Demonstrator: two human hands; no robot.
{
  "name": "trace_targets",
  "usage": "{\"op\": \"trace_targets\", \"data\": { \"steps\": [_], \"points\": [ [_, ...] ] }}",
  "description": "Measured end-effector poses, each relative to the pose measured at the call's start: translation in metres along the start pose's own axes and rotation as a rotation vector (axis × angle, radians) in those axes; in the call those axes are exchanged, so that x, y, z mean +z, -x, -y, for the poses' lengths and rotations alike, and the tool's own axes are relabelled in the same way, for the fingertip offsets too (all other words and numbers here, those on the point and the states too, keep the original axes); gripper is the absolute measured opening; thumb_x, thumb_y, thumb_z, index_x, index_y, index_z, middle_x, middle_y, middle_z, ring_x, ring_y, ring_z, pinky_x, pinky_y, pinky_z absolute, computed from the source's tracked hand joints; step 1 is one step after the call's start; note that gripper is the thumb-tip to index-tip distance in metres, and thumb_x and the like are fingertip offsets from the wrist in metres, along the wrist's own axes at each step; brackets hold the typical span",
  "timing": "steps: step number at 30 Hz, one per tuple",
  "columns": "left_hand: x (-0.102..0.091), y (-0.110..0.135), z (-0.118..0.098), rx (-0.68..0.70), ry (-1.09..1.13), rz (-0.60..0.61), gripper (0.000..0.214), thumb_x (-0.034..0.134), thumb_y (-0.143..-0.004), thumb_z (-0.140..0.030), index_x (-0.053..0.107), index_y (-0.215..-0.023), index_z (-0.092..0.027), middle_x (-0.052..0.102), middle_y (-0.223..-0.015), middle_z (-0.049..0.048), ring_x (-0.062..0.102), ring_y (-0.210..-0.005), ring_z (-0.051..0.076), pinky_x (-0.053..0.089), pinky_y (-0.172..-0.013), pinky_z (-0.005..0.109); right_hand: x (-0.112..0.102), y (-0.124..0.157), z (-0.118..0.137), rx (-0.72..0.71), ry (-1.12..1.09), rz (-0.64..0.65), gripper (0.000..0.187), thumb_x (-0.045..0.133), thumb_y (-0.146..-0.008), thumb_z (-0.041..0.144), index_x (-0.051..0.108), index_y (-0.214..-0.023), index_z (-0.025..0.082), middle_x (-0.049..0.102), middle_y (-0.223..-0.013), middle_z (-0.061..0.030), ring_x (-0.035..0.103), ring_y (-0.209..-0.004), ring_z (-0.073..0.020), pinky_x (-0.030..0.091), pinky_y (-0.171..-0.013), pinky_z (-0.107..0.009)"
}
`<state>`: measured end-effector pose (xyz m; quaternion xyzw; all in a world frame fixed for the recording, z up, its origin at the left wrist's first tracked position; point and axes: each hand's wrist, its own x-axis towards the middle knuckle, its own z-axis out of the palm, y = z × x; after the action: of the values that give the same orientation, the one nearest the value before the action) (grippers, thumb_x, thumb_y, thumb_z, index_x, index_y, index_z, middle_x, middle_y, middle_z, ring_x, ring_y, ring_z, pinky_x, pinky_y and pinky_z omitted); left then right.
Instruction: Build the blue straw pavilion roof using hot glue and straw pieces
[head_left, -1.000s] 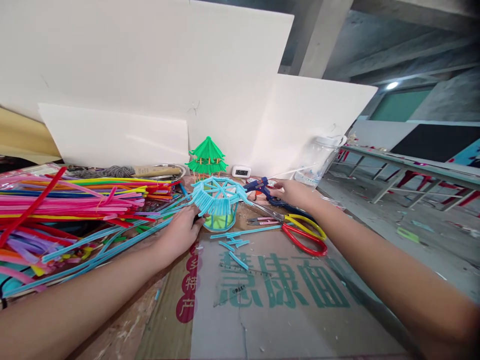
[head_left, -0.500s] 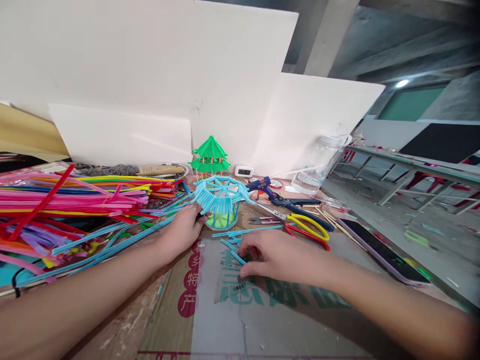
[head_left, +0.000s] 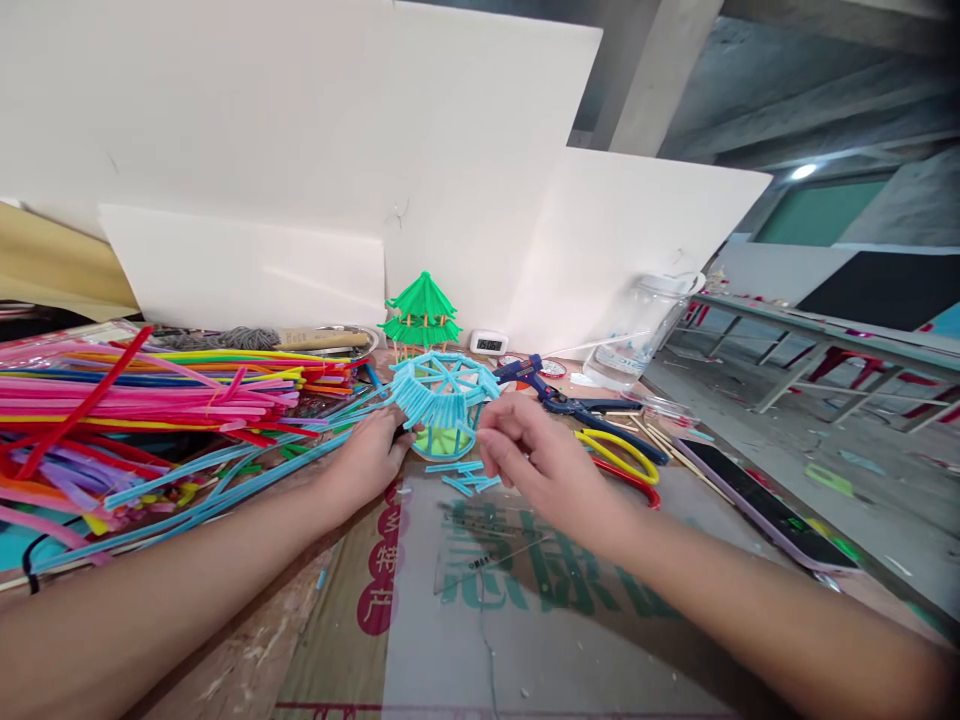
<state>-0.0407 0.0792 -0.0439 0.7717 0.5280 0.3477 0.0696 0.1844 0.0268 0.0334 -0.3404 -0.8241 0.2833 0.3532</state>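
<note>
Left hand [head_left: 367, 462] has the blue pavilion [head_left: 431, 405] by its 8 o'clock side, on the table [head_left: 247, 665]; front roof strips look done, top's open between spokes. Cut pieces [head_left: 457, 486] loose at 5; right hand [head_left: 541, 455] at 4, curled, can't tell if holding anything.

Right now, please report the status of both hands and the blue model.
Left hand beside blue model, grip unclear. Right hand half-curled near its other side, contents unclear. Model upright; loose blue pieces lie in front.

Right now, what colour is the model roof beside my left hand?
The model roof is light blue, clearest in the head view.
</note>
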Motion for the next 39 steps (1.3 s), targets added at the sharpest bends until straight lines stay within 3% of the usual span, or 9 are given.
{"op": "trace_targets", "data": {
  "steps": [3,6,9,12,16,24,30,39],
  "points": [
    [0.0,0.0,0.001,0.035,0.022,-0.01,0.011,0.046,-0.088,-0.024,0.054,-0.082,-0.019,0.061,-0.084,0.0075,0.058,-0.079,0.024,0.047,-0.075,0.037,0.008,0.001,-0.017,-0.012,-0.229,-0.205,0.01,0.043,-0.098,0.028,0.049,-0.105,0.023,0.055,-0.074,0.0036,0.052,-0.064,-0.0107,0.044,-0.06,-0.023],
    [0.0,0.001,0.001,0.037,0.034,-0.002,0.012,0.046,-0.089,-0.025,0.053,-0.082,-0.019,0.062,-0.085,0.0069,0.058,-0.079,0.023,0.046,-0.075,0.036,0.011,0.002,-0.028,0.027,-0.341,-0.283,0.023,0.052,-0.094,0.029,0.055,-0.116,0.022,0.064,-0.083,0.0004,0.061,-0.069,-0.0122,0.051,-0.067,-0.028],
    [0.001,0.0,0.003,0.001,0.025,0.016,0.013,0.047,-0.089,-0.026,0.052,-0.079,-0.019,0.062,-0.085,0.0076,0.058,-0.079,0.024,0.046,-0.074,0.037,0.009,0.001,-0.028,0.125,-0.445,-0.31,0.019,0.064,-0.086,0.033,0.062,-0.099,0.019,0.073,-0.087,-0.0047,0.07,-0.075,-0.0172,0.057,-0.073,-0.033],
    [0.002,0.0,0.005,0.01,0.04,0.024,0.012,0.046,-0.09,-0.026,0.054,-0.084,-0.018,0.062,-0.088,0.0087,0.058,-0.082,0.025,0.046,-0.077,0.038,0.008,0.0,-0.025,0.187,-0.455,-0.294,0.021,0.065,-0.086,0.038,0.057,-0.086,0.019,0.074,-0.078,-0.0044,0.069,-0.064,-0.0168,0.057,-0.063,-0.03],
    [0.002,0.001,0.006,0.041,0.057,0.027,0.013,0.045,-0.089,-0.024,0.056,-0.09,-0.016,0.062,-0.093,0.0106,0.058,-0.088,0.026,0.046,-0.081,0.04,0.008,-0.003,-0.025,0.188,-0.427,-0.278,0.024,0.06,-0.089,0.043,0.051,-0.088,0.021,0.064,-0.054,0.0044,0.056,-0.046,-0.0102,0.047,-0.048,-0.022],
    [0.0,0.001,0.002,0.019,0.07,0.016,0.013,0.045,-0.091,-0.027,0.052,-0.084,-0.019,0.062,-0.088,0.0081,0.058,-0.083,0.024,0.044,-0.075,0.036,0.004,-0.012,-0.025,0.259,-0.491,-0.199,0.033,0.067,-0.082,0.048,0.056,-0.084,0.017,0.073,-0.074,-0.0038,0.067,-0.061,-0.0143,0.055,-0.061,-0.028],
    [0.001,0.001,0.002,0.009,0.037,0.022,0.01,0.046,-0.089,-0.025,0.05,-0.082,-0.019,0.062,-0.087,0.0089,0.058,-0.082,0.025,0.044,-0.076,0.038,0.01,-0.016,-0.022,0.248,-0.428,-0.141,0.034,0.06,-0.087,0.05,0.053,-0.078,0.019,0.068,-0.065,-0.0011,0.061,-0.053,-0.0121,0.05,-0.052,-0.024],
    [0.0,0.0,0.002,0.013,0.038,0.034,0.009,0.047,-0.088,-0.023,0.053,-0.086,-0.018,0.063,-0.091,0.0104,0.059,-0.087,0.027,0.045,-0.079,0.04,0.014,-0.016,-0.026,0.248,-0.353,-0.087,0.033,0.057,-0.089,0.049,0.052,-0.075,0.02,0.065,-0.062,0.0004,0.057,-0.054,-0.0115,0.048,-0.055,-0.024]
  ]
}}
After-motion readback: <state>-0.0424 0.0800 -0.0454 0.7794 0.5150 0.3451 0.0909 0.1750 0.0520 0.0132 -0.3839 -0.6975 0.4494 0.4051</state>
